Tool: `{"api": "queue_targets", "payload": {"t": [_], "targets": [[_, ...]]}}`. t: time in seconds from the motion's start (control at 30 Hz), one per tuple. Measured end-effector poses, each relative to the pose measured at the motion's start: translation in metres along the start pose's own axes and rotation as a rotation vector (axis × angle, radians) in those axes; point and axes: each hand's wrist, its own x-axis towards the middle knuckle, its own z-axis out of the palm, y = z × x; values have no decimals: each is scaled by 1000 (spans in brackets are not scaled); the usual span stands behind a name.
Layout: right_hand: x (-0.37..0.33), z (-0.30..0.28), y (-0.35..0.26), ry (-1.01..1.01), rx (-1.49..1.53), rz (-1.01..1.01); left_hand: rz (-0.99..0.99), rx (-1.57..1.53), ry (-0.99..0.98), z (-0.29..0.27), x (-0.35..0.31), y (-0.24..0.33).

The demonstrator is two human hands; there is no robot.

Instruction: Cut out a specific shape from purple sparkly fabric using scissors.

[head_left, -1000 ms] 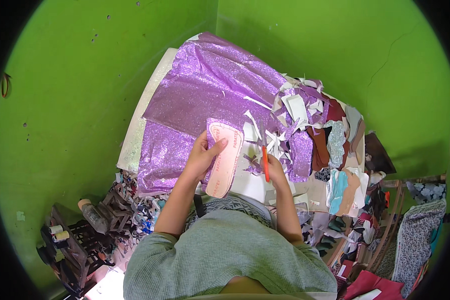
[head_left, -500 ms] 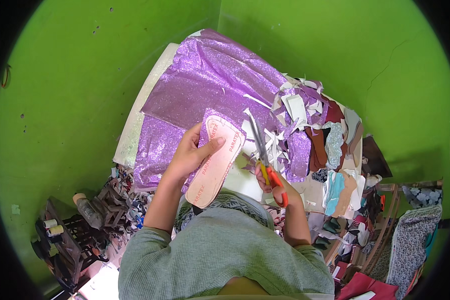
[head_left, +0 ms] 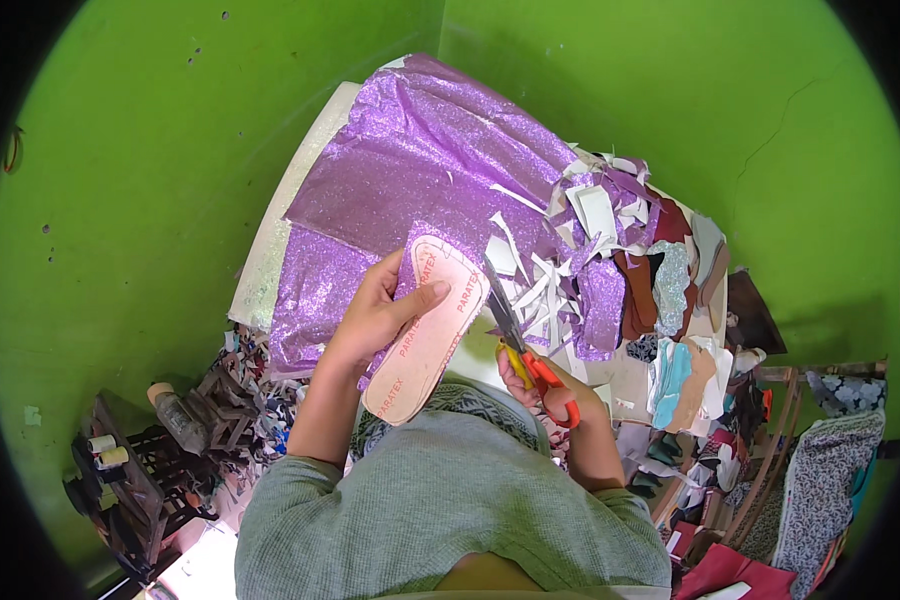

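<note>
While the pink insole board (head_left: pixel 425 330) is gripped in the left hand (head_left: pixel 375 318), thumb laid across its upper face and fingers curled beneath, it is held raised above the table edge and in front of the chest; a layer of purple glitter material appears to be backed onto it, though the far side cannot be seen. The scissors (head_left: pixel 520 345), with red and yellow handles, are held closed-fisted in the right hand (head_left: pixel 530 385); the blades are set against the right edge of the insole, and whether they are parted cannot be told.

Trimming is judged to be partly done: the toe end appears cut to outline, while a purple margin is still seen along the left edge and heel; a fair run of edge is judged to remain.

Counted: one insole; one pair of scissors; one large purple glitter sheet (head_left: pixel 420 170) spread over the white table (head_left: pixel 270 250); offcut strips (head_left: pixel 570 260), white and purple, too many and too tangled to be numbered; two thread spools (head_left: pixel 105 450) at lower left.
</note>
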Motion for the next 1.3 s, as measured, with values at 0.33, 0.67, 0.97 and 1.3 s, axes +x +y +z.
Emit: {"api": "queue_targets", "payload": {"t": [0.33,0.67,0.97,1.3], "targets": [[-5,14,-10,-174,-149,-94,21,-171,33,9,-4,-12],[-14,23,-11,-39,-355,-167,81,-180,23,14,-6,-16],[-13,6,5,-64,-166,-191,79,-181,15,16,-7,-13],[-9,5,9,-52,-294,-232,59,-58,-4,9,-6,-17]]}}
